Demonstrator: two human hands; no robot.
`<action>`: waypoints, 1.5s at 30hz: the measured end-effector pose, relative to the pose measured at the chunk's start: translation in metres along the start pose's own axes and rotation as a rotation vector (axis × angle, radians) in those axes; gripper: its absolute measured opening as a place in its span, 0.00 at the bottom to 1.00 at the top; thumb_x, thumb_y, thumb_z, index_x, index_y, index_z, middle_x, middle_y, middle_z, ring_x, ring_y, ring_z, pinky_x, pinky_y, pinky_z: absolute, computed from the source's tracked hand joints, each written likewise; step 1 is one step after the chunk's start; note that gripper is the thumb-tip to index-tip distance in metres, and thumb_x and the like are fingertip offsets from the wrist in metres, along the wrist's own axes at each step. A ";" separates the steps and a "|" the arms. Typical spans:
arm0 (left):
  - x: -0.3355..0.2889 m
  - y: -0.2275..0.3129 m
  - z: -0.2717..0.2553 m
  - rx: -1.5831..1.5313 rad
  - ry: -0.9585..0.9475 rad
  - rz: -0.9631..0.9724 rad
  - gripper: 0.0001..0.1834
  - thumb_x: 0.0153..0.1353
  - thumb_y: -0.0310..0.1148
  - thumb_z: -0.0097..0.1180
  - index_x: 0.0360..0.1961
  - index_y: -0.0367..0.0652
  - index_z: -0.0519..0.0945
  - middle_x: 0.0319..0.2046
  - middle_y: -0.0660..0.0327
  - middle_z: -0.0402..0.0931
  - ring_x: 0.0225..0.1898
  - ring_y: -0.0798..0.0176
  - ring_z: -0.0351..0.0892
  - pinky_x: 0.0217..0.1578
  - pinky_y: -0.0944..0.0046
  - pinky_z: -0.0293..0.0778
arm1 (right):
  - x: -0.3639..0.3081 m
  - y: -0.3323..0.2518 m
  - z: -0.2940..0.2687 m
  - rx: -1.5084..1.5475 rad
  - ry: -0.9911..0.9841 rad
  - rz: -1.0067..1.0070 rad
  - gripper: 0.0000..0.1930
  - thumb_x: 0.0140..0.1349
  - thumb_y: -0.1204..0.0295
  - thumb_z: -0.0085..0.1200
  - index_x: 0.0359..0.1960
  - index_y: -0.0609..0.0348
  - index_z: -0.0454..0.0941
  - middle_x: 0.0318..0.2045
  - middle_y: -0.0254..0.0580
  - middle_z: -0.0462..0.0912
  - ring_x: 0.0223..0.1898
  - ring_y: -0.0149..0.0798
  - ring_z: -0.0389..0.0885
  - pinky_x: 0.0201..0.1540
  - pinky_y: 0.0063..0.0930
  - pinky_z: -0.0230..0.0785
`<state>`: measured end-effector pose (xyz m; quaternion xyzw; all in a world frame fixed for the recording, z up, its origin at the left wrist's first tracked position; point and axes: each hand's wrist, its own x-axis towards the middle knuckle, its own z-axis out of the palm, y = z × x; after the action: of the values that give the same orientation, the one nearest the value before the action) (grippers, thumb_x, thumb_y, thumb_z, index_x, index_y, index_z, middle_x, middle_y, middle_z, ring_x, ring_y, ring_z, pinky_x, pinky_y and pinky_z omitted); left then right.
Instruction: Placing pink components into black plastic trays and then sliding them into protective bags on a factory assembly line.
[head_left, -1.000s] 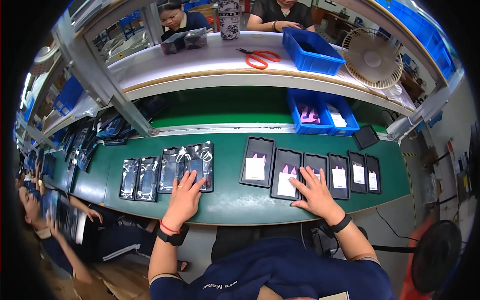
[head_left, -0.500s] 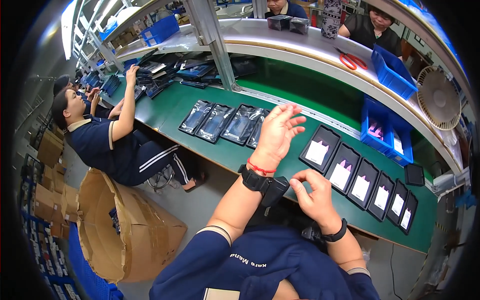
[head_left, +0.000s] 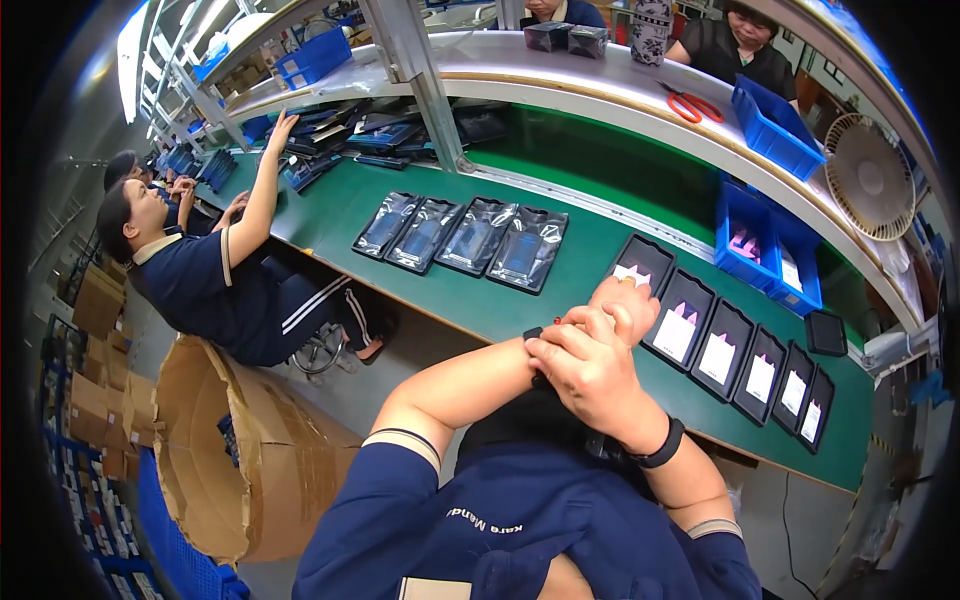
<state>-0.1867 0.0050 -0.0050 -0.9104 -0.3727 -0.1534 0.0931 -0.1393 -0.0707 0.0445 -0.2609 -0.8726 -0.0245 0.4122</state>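
Observation:
My left forearm crosses in front of me to the right. My left hand [head_left: 634,302] is over the lower end of the nearest black tray [head_left: 640,262] holding a white card; its fingers are mostly hidden. My right hand [head_left: 592,372] is closed round my left wrist, at the black wristband [head_left: 537,352] there. Further right, a row of black trays holds white cards with pink pointed pieces, among them one tray [head_left: 681,300] just past my left hand. To the left lie several black trays with clear glossy film, such as this tray [head_left: 527,250].
Blue bins [head_left: 745,240] stand at the bench's back right, beneath a shelf with red-handled scissors [head_left: 690,104] and a blue bin [head_left: 775,130]. A fan [head_left: 868,178] is at right. A co-worker [head_left: 190,270] sits left near piled dark packs [head_left: 350,135]. A large cardboard box [head_left: 300,470] stands lower left.
My left hand has swung right and down from above the film-covered trays. My right hand has moved left and closed round my left wrist. The co-worker's raised hand has shifted further up.

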 end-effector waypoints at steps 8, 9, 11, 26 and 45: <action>-0.020 0.023 -0.005 0.320 0.165 0.213 0.09 0.55 0.34 0.49 0.35 0.45 0.78 0.40 0.57 0.76 0.47 0.60 0.72 0.50 0.61 0.65 | 0.003 0.019 -0.017 0.050 -0.020 0.167 0.05 0.43 0.70 0.60 0.21 0.56 0.79 0.23 0.37 0.77 0.32 0.43 0.70 0.42 0.39 0.57; -0.022 0.026 -0.002 0.351 0.227 0.242 0.10 0.55 0.34 0.49 0.36 0.45 0.78 0.40 0.57 0.75 0.48 0.61 0.72 0.51 0.61 0.64 | 0.003 0.022 -0.019 0.027 -0.039 0.209 0.05 0.44 0.70 0.60 0.21 0.56 0.78 0.23 0.37 0.76 0.32 0.42 0.70 0.42 0.39 0.56; -0.026 0.032 0.008 0.407 0.352 0.306 0.11 0.56 0.34 0.48 0.37 0.44 0.77 0.42 0.57 0.75 0.50 0.61 0.70 0.53 0.61 0.63 | 0.003 0.036 -0.021 -0.047 -0.018 0.248 0.04 0.47 0.71 0.59 0.20 0.55 0.77 0.23 0.36 0.76 0.33 0.41 0.71 0.42 0.38 0.56; 0.007 -0.036 -0.078 -0.919 0.173 -0.106 0.07 0.51 0.31 0.56 0.22 0.38 0.80 0.19 0.53 0.77 0.21 0.59 0.78 0.22 0.63 0.70 | -0.018 0.053 -0.047 0.327 0.387 0.673 0.03 0.56 0.77 0.54 0.29 0.65 0.77 0.24 0.37 0.78 0.28 0.28 0.74 0.31 0.21 0.66; 0.036 -0.056 -0.044 -0.543 0.375 -0.683 0.09 0.50 0.35 0.59 0.22 0.39 0.79 0.22 0.50 0.78 0.29 0.47 0.79 0.32 0.52 0.75 | -0.005 0.007 0.018 0.169 0.110 0.274 0.13 0.35 0.75 0.60 0.26 0.59 0.73 0.23 0.38 0.72 0.30 0.42 0.69 0.34 0.34 0.59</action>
<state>-0.2113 0.0554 0.0518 -0.6838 -0.5737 -0.4291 -0.1385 -0.1459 -0.0620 0.0281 -0.3399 -0.8040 0.0912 0.4794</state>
